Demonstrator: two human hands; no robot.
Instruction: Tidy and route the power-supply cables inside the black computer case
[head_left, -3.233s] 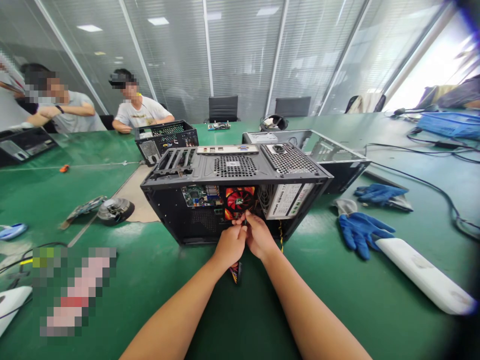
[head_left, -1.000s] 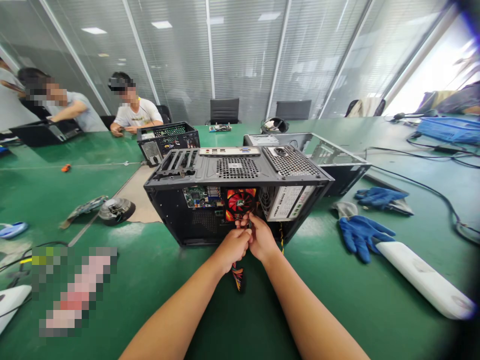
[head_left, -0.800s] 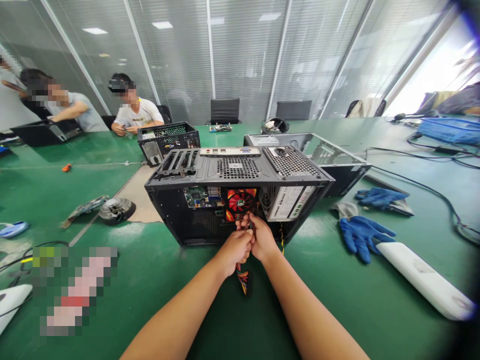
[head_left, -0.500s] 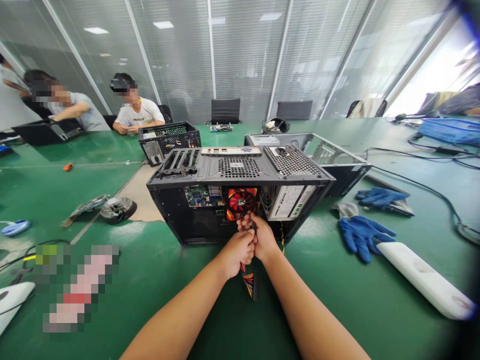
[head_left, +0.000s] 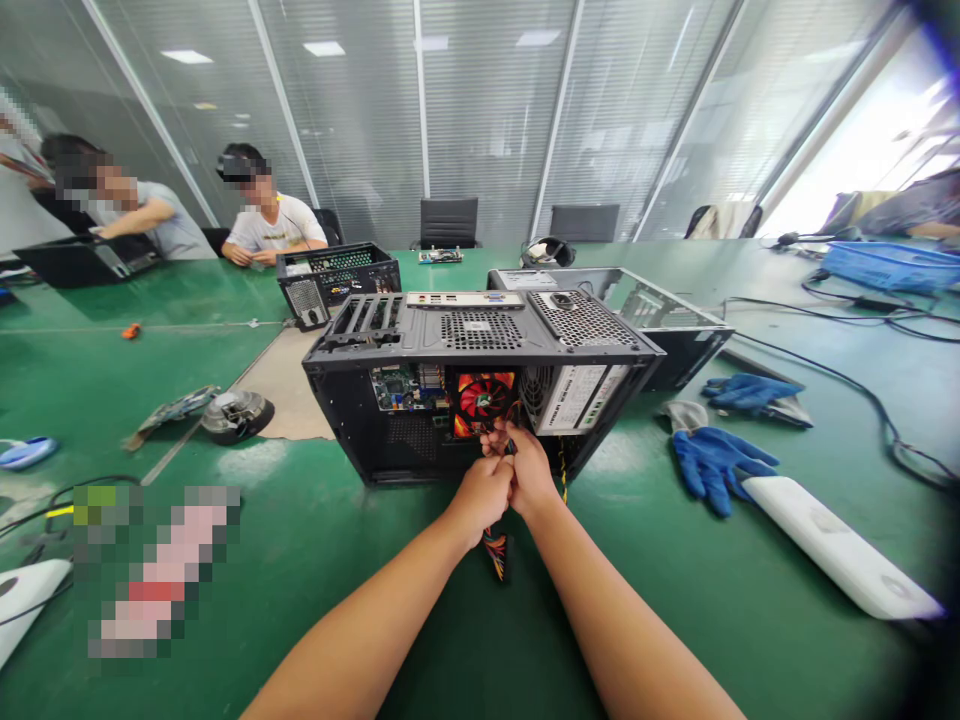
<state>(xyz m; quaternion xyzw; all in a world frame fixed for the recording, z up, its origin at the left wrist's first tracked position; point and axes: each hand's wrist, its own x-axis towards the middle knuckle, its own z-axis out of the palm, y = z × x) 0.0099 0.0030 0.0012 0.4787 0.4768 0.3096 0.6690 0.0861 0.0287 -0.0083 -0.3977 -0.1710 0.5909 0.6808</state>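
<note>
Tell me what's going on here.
Someone is working bare-handed at the open side of a PC case, which stands with its back panel facing up. Their left hand grips a bundle of wires, the end hanging below it; the right hand meets it, its exact hold hidden. The fan and power supply sit inside the case. Across the table, other people sit by more cases.

A glass wall (head_left: 420, 100) with blinds (head_left: 487, 120) fills my camera's far side, dark chairs (head_left: 448, 220) before it; a green table (head_left: 300, 530) spreads below, a bright window (head_left: 877, 130) right.
</note>
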